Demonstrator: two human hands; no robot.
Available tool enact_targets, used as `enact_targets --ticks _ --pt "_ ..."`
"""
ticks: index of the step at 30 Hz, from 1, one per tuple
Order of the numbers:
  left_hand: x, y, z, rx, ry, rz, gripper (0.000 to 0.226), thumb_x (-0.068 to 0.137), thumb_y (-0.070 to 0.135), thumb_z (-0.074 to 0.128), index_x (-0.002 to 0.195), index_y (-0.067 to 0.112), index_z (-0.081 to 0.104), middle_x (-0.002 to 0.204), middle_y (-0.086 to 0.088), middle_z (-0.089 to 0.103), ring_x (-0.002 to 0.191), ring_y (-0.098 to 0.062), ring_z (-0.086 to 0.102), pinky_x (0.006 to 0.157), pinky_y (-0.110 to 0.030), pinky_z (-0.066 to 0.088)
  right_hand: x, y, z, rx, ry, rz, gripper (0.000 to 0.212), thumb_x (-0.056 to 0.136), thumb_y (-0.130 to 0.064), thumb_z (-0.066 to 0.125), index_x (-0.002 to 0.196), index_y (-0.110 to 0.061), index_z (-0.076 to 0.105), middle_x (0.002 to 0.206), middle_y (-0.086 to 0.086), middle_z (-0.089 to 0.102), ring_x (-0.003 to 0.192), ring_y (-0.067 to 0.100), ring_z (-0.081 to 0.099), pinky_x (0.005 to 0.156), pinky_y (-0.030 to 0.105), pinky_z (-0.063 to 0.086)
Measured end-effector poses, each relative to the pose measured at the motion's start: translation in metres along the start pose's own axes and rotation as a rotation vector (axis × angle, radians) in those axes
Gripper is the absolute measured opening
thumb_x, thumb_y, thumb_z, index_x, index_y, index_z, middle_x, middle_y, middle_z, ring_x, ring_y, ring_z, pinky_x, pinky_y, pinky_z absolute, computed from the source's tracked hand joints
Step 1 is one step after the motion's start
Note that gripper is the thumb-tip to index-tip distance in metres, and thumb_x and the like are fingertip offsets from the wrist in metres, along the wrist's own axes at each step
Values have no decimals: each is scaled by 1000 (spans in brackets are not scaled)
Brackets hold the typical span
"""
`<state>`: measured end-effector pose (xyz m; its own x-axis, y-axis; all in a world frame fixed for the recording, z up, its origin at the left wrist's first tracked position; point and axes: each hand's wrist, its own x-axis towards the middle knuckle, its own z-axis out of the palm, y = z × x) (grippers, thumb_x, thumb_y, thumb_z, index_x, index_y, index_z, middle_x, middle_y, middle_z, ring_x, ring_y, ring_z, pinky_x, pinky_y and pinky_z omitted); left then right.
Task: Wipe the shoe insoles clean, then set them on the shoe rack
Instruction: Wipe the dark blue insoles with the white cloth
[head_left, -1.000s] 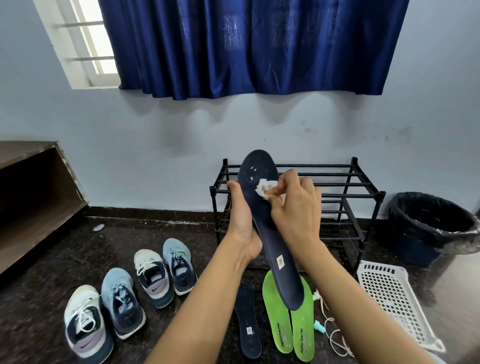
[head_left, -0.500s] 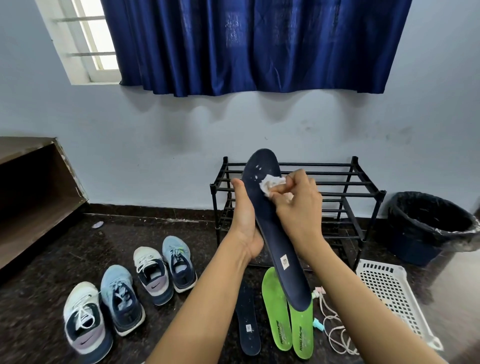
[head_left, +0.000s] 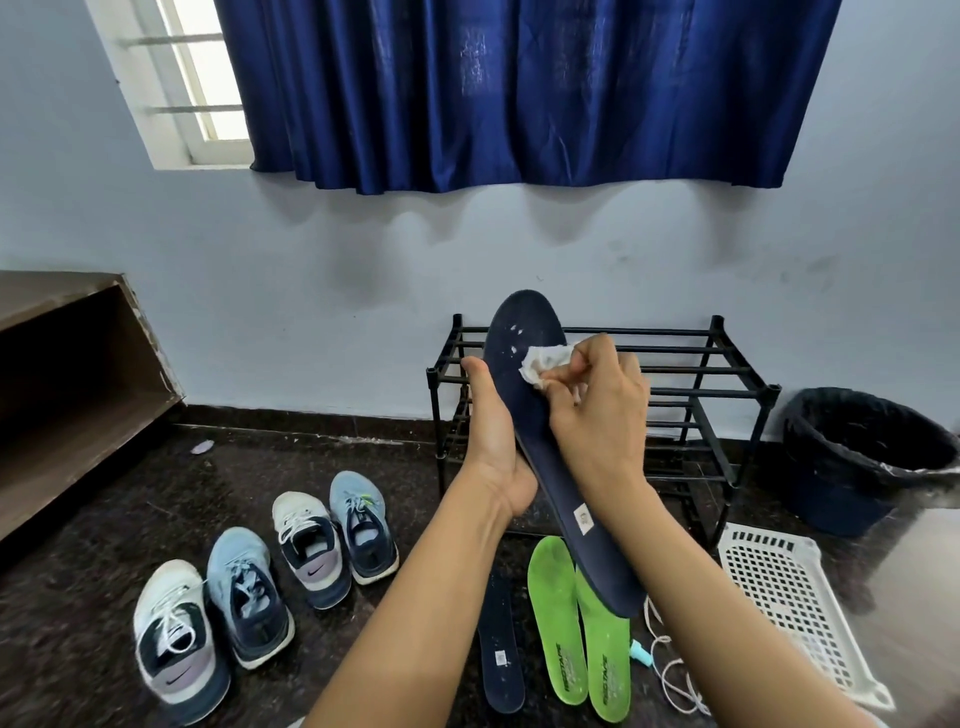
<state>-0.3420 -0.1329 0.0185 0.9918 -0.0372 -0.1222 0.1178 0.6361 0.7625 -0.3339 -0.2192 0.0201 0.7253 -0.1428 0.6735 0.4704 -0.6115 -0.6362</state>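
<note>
My left hand (head_left: 493, 447) grips a long navy insole (head_left: 561, 488) from its left edge, holding it upright and tilted, toe end up. White specks dot the toe area. My right hand (head_left: 602, 410) pinches a crumpled white tissue (head_left: 543, 364) and presses it against the insole's upper part. On the dark floor below lie a second navy insole (head_left: 500, 649) and two green insoles (head_left: 576, 623). Behind my hands stands the black metal shoe rack (head_left: 717, 374), its bars bare.
Several sneakers (head_left: 260, 592) sit in a row on the floor at left. A white perforated basket (head_left: 795, 608) lies at right, with a black lined bin (head_left: 862, 457) behind it. A white cable (head_left: 670, 670) coils beside the green insoles. A brown shelf (head_left: 72, 395) stands far left.
My right hand with the tissue has slid up the insole toward the toe end. My left hand keeps the same grip, and the insole has risen slightly.
</note>
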Motion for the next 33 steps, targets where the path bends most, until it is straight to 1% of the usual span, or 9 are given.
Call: enact_targets --ticks 5,9,13,15,17,18,22,28,33 --pt "3 7 -3 38 77 17 90 84 83 15 99 14 70 82 -9 70 74 -22 69 70 -29 55 -10 -10 6 240 -203 106 40 75 -7 69 75 -28 35 72 -2 66 81 25 59 74 38 46" --pt "3 13 -8 60 86 -11 87 83 84 19 88 14 71 66 -6 62 63 -21 63 65 -28 53 -18 -14 -2 315 -337 137 37 77 -5 70 76 -20 36 71 0 68 72 16 62 70 29 47" --pt "1 17 -9 -2 80 -33 85 83 84 20 80 13 68 43 -1 38 46 -14 37 58 -27 42 -21 -13 -7 454 -450 180 36 78 1 69 78 -16 37 74 2 70 67 12 59 71 26 48" --pt "3 18 -11 -52 67 -30 89 82 85 25 98 10 69 64 -9 57 53 -15 47 61 -27 41 -21 -14 -9 449 -497 157 35 77 0 69 81 -15 38 74 -1 70 72 16 60 73 32 47" --pt "6 20 -13 -80 69 -46 96 79 86 30 120 7 66 110 -16 66 86 -25 57 74 -32 41 -20 -14 -12 379 -542 116 34 78 -1 68 83 -17 39 74 -5 69 68 9 57 68 25 44" --pt "6 20 -13 -79 84 -51 95 80 85 30 122 8 65 119 -15 65 93 -28 57 78 -34 42 -20 -14 -13 331 -539 99 33 77 -2 69 83 -19 41 74 -7 69 66 5 56 66 22 44" --pt "7 19 -8 -49 62 -44 87 83 83 25 106 12 70 97 -11 73 80 -26 69 86 -40 51 -19 -11 -15 165 -349 33 27 75 -9 75 97 -19 62 83 -7 68 71 7 60 70 22 50" --pt "0 5 4 -21 -19 -81 83 87 79 22 98 11 69 82 -8 72 74 -20 71 73 -30 55 -12 -3 -13 -75 -147 11 14 83 -12 67 95 -15 74 88 6 67 76 22 62 72 27 47" --pt "1 6 2 -15 4 -52 82 88 78 22 94 11 69 81 -9 70 70 -20 69 65 -27 56 -10 -7 -10 80 -253 136 8 82 -17 67 85 -20 75 73 -6 71 68 9 63 65 20 44"
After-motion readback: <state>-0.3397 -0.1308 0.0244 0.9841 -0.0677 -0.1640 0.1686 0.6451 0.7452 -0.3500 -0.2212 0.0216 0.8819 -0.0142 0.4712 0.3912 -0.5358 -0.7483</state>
